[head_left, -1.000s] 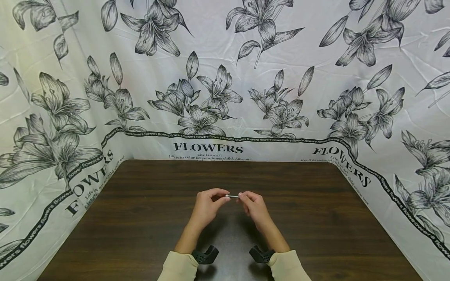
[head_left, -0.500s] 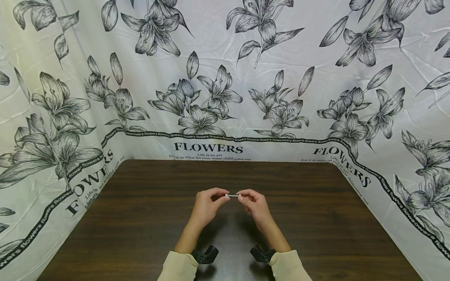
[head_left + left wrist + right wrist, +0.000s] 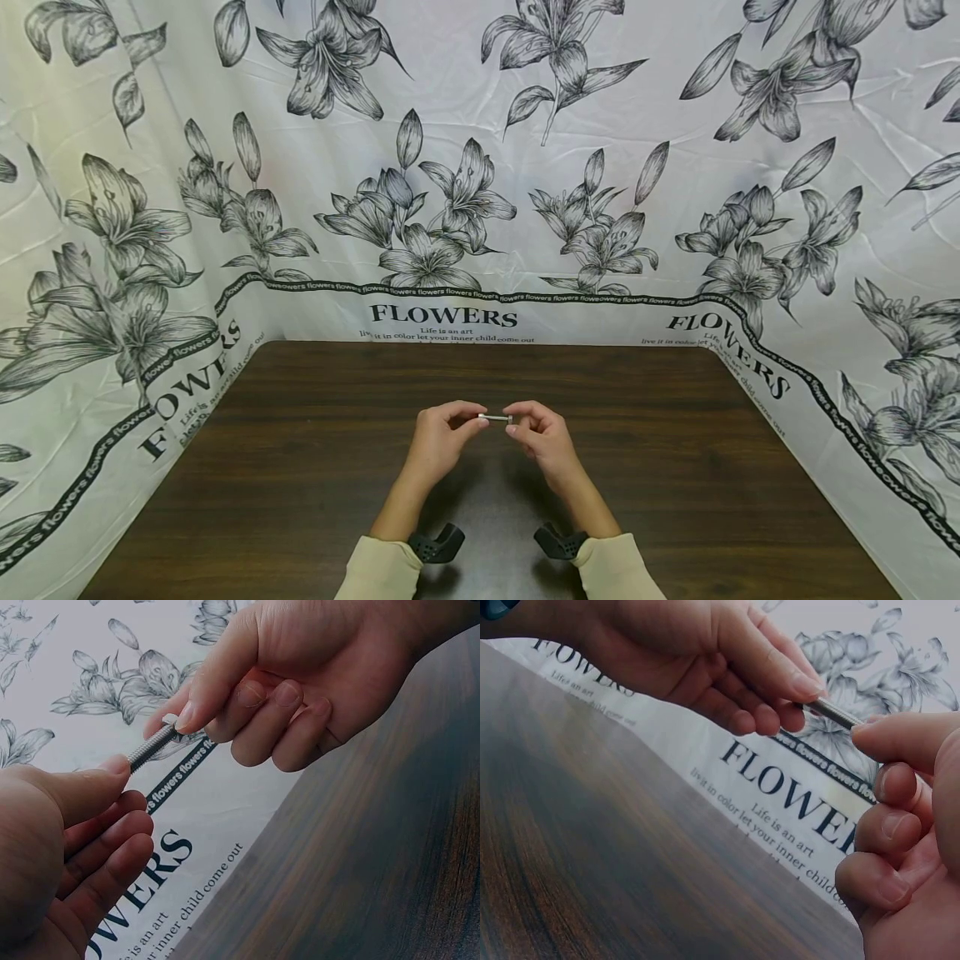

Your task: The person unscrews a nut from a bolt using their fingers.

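Note:
In the head view a slim metal bolt (image 3: 495, 417) lies level between the two hands, above the table. The left hand (image 3: 437, 440) pinches its left end between thumb and forefinger. At its right end, the right hand (image 3: 546, 437) has thumb and forefinger about a wider piece, a head or a nut; I cannot tell which. Close up in the left wrist view, the bolt's threaded shaft (image 3: 152, 748) shows between the thumbs, and the wider piece (image 3: 170, 720) sits against the right thumb. The left hand's other fingers are loosely bent; those of the right are curled inward.
The dark wooden table (image 3: 300, 467) spreads below the hands. A white cloth (image 3: 585, 321) with black flower prints and lettering hangs around its back and sides. Black devices (image 3: 438, 546) are strapped on both wrists.
The right thumb and forefinger have shifted and parted slightly at the bolt's right end, so the wider piece now shows between them. The left hand keeps its grip nearly still.

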Action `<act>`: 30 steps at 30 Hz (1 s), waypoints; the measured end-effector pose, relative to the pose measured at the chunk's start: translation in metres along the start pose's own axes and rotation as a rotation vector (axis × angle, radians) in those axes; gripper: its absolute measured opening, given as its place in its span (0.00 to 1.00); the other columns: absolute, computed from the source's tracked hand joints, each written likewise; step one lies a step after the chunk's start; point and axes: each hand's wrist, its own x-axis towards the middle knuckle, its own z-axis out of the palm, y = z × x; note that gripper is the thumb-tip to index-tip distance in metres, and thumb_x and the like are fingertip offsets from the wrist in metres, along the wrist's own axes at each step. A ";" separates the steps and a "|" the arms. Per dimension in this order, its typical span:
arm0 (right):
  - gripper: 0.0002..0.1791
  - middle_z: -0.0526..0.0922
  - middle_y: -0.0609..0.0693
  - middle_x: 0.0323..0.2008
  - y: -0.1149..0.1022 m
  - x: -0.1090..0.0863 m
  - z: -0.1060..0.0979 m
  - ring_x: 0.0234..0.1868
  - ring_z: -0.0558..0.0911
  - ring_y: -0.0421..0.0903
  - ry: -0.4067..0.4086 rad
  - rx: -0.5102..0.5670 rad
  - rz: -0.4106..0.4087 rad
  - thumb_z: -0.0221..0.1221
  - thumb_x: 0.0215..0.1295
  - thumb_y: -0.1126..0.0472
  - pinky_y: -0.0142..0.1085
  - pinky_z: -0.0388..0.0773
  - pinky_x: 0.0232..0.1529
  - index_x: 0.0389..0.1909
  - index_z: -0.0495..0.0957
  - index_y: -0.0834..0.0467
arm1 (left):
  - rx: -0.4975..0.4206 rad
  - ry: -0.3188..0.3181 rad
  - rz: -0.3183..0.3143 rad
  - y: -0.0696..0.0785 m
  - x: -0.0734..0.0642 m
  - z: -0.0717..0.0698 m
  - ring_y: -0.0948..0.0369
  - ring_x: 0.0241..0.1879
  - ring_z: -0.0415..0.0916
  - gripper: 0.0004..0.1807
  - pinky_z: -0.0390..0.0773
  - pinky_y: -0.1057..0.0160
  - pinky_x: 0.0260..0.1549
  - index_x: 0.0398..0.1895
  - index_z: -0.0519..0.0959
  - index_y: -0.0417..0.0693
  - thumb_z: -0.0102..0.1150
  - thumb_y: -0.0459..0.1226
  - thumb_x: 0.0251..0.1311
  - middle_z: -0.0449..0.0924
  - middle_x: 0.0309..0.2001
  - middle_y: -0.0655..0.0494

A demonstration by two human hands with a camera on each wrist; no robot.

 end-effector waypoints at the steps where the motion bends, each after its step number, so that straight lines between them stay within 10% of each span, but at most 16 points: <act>1: 0.13 0.65 0.45 0.17 0.000 0.000 0.000 0.15 0.62 0.36 -0.004 0.003 -0.005 0.58 0.63 0.76 0.29 0.58 0.16 0.48 0.74 0.74 | 0.000 0.001 0.000 0.000 0.000 0.000 0.65 0.28 0.80 0.07 0.79 0.65 0.30 0.35 0.86 0.42 0.71 0.31 0.52 0.84 0.29 0.63; 18: 0.28 0.59 0.43 0.09 -0.007 0.001 0.002 0.10 0.56 0.36 0.010 -0.050 0.276 0.43 0.79 0.54 0.30 0.53 0.14 0.37 0.73 0.79 | 0.016 -0.015 0.005 0.004 -0.001 0.005 0.66 0.27 0.79 0.07 0.79 0.65 0.29 0.34 0.87 0.51 0.71 0.33 0.52 0.83 0.28 0.65; 30: 0.23 0.58 0.42 0.10 -0.021 0.000 0.005 0.10 0.55 0.35 -0.023 0.011 0.281 0.46 0.77 0.61 0.29 0.52 0.14 0.32 0.68 0.81 | 0.018 -0.017 0.009 0.003 -0.001 0.006 0.66 0.28 0.79 0.07 0.79 0.65 0.29 0.34 0.87 0.51 0.71 0.33 0.52 0.83 0.29 0.66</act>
